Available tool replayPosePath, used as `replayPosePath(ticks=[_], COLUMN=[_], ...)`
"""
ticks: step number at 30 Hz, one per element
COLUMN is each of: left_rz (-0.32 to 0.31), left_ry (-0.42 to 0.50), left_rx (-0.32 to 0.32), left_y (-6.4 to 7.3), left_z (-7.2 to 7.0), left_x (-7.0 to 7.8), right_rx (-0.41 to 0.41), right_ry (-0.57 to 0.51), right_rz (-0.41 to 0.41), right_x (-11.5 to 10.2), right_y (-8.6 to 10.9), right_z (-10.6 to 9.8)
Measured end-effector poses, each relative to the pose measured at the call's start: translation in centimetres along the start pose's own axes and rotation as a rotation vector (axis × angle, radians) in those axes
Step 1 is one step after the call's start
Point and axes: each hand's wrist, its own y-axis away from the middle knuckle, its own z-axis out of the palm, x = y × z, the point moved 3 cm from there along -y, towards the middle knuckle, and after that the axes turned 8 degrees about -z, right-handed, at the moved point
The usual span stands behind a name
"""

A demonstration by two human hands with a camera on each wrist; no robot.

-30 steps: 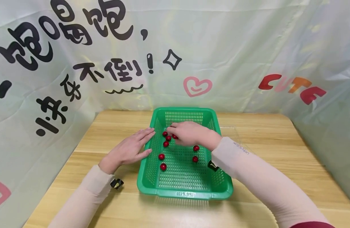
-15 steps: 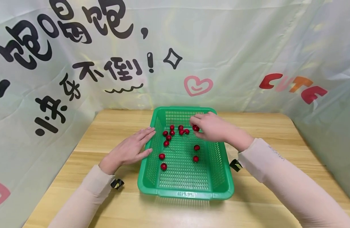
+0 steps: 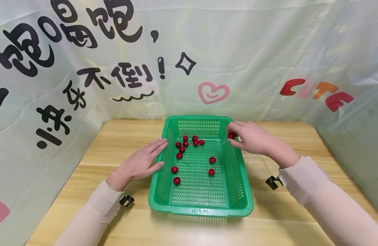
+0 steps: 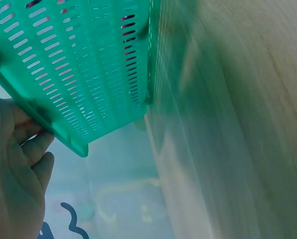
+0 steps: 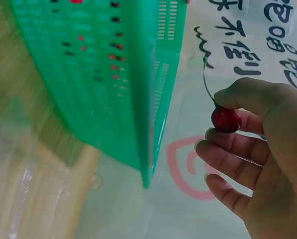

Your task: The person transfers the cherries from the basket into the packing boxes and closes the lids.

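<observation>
My right hand [image 3: 255, 138] pinches a dark red cherry [image 5: 226, 120] between thumb and forefinger, its thin green stem pointing away. In the head view that hand is at the right rim of a green perforated plastic basket [image 3: 198, 209]. The other fingers of the right hand are loosely bent below the cherry in the right wrist view. My left hand [image 3: 139, 162] rests its fairly straight fingertips on the basket's left rim, and holds nothing. Several cherries lie in the basket, most near its far left corner, such as one cherry [image 3: 177, 181] at the near left.
A clear plastic container [image 5: 31, 189] stands on the wooden table [image 3: 115, 136] to the right of the basket, partly hidden under the right wrist. A pale curtain [image 3: 253, 51] with lettering hangs behind the table and along its sides.
My right hand picked a cherry from the cluster at the far left of the basket and carried it rightward to the right rim. The left hand has stayed at the left rim.
</observation>
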Motion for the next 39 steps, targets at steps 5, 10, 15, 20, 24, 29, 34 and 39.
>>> replayPosePath(ticks=[5, 10, 15, 20, 24, 29, 34, 39], left_rz=[-0.002, -0.011, -0.022, -0.014, -0.007, -0.017, -0.019, -0.017], left_ry=[0.005, 0.015, 0.024, 0.025, 0.023, 0.027, 0.038, 0.043], left_rx=[0.003, 0.005, 0.005, 0.015, 0.016, 0.008, 0.014, 0.021], left_y=[0.0, 0.2, 0.6, 0.6, 0.4, 0.4, 0.2, 0.1], left_z=[0.1, 0.2, 0.2, 0.1, 0.0, -0.1, 0.0, 0.0], left_x=[-0.1, 0.0, -0.1, -0.1, 0.1, 0.0, 0.0, 0.0], right_rx=[0.013, 0.021, 0.031, 0.022, -0.002, -0.037, -0.058, -0.078], right_ry=[-0.018, -0.03, -0.028, -0.026, -0.035, -0.05, -0.065, -0.075], right_rz=[0.061, 0.117, 0.173, 0.23, 0.27, 0.302, 0.305, 0.312], right_x=[1.0, 2.1, 3.2, 4.1, 4.5, 4.9, 5.1, 5.3], right_y=[1.5, 3.3, 5.5, 7.5, 8.6, 9.4, 10.0, 10.7], right_z=[0.2, 0.6, 0.8, 1.2, 1.6, 2.4, 3.4, 4.2])
